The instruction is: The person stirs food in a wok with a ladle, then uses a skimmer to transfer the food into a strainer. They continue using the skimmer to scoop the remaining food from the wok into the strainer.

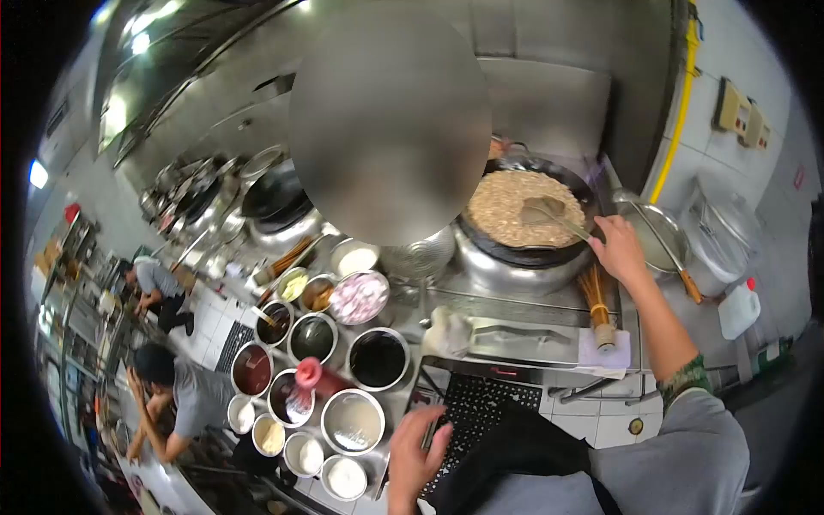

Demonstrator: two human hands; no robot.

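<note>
My right hand [620, 247] is closed around the handle of a ladle [542, 211]. The ladle's bowl rests in a tan, lumpy minced mixture [506, 196] that fills a large wok [573, 177]. Low in the view, my left hand [418, 448] hangs over the front edge of the counter with thumb and fingers apart and nothing in it. Closest to that hand is a metal bowl of pale liquid [353, 421]. A bamboo brush [599, 311] stands between the wok and a folded cloth [614, 350], left of my right forearm.
Left of the stove are several seasoning bowls, including chopped onion [360, 297] and dark sauce [378, 359], plus a red-topped bottle [311, 374]. A strainer [654, 236], a white jug [738, 309] and another wok [276, 202] flank my station. Two people [193, 395] work at left. A blurred disc hides the centre.
</note>
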